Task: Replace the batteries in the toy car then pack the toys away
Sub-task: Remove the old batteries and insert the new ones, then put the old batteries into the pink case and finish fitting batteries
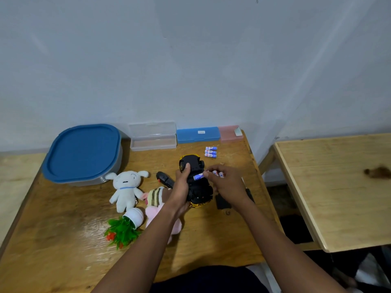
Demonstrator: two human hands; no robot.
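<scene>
Left grip (182, 183) curls around the black toy car (201, 192), which is turned with its underside up near the middle of the wooden bench (63, 240); its thumb lies on the far end of the car. Right grip (229, 182) pinches one blue battery (198, 176) just over the underside of the car. Beside its fingers are two more batteries (219, 174); I cannot tell if they touch the fingers. Behind the car, three batteries (211, 151) lie in a row. To the left lie a black remote (165, 179), a white plush (127, 188), a pink plush (155, 210) and a tipped plastic plant (124, 229). By the wall stand a box with blue lid (82, 153) and three flat cases (153, 136).
</scene>
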